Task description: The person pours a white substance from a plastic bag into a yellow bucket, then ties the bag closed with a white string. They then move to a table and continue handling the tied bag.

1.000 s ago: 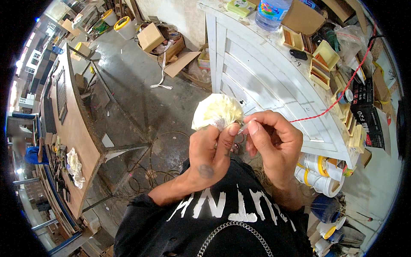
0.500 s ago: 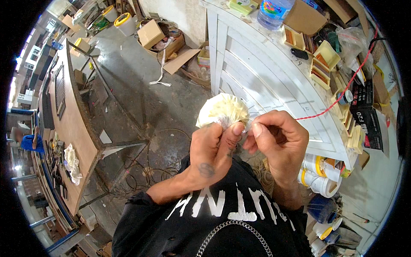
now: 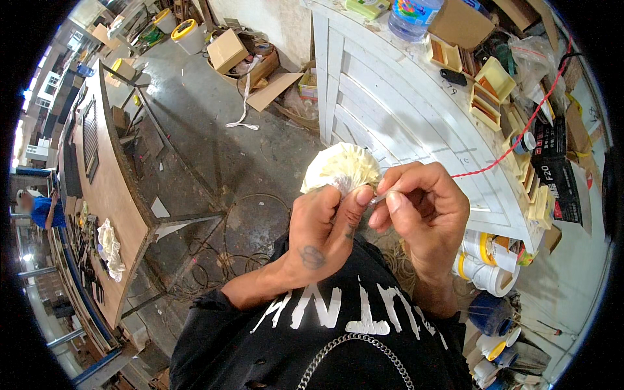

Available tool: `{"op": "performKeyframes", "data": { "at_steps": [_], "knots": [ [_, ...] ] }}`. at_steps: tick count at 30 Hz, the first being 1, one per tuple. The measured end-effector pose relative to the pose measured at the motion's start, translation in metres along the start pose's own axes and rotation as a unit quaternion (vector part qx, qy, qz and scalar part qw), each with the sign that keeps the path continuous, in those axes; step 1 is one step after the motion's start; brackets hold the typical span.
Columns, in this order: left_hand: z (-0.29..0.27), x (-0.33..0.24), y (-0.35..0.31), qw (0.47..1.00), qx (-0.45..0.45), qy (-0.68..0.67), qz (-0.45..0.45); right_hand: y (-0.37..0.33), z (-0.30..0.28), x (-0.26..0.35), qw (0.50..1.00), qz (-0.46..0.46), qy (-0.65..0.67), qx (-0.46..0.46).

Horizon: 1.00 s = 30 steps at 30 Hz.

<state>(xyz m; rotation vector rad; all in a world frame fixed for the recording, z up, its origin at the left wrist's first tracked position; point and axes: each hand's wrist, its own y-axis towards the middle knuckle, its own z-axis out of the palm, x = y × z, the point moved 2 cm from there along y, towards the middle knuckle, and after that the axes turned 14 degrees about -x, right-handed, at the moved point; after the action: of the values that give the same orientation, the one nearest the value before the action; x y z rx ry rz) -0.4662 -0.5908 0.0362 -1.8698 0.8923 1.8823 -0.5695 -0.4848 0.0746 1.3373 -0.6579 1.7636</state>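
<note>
In front of my chest is a rounded plastic bag (image 3: pixel 342 162) filled with something cream-coloured, its top puckered into folds. My left hand (image 3: pixel 323 224) is closed around the gathered neck, thumb pressed against the fingers. Just to the right, my right hand (image 3: pixel 419 211) pinches a thin, whitish, twisted strip (image 3: pixel 379 199) between thumb and forefinger. The strip reaches toward my left thumb; whether it is the bag's end or a separate tie, I cannot tell. The bag's lower neck is hidden in my left fist.
A white panelled bench (image 3: pixel 383 97) stands right, bearing a water bottle (image 3: pixel 411 19), small trays and a black key fob (image 3: pixel 453 77). A red twisted wire (image 3: pixel 507 156) runs behind my right hand. Left is a brown-topped table (image 3: pixel 120 214); hoses (image 3: pixel 224 260) lie on the floor. A person (image 3: pixel 45 209) is far left.
My right hand has drawn slightly away from my left thumb, and more of the whitish strip shows between them. The bag has shifted a little right. The person far left has moved.
</note>
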Motion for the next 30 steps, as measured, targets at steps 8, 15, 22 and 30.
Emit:
{"op": "performKeyframes", "data": {
  "at_steps": [8, 15, 22, 30],
  "knots": [
    [-0.0015, 0.0039, -0.0019, 1.000, -0.002, -0.002, -0.003, -0.0018, 0.0003, 0.0029, 0.998, 0.023, -0.055, -0.020],
    [-0.0026, 0.0042, -0.0024, 0.999, -0.012, -0.039, 0.013, -0.0045, 0.0055, 0.0058, 0.999, 0.027, -0.039, -0.021],
    [-0.0043, 0.0006, 0.0001, 1.000, 0.005, -0.016, 0.014, -0.0072, 0.0039, 0.0072, 0.996, 0.008, -0.083, -0.013],
    [-0.0036, -0.0030, 0.0016, 1.000, 0.002, -0.007, 0.012, -0.0063, 0.0006, 0.0060, 0.998, 0.017, -0.063, 0.003]
  ]
}}
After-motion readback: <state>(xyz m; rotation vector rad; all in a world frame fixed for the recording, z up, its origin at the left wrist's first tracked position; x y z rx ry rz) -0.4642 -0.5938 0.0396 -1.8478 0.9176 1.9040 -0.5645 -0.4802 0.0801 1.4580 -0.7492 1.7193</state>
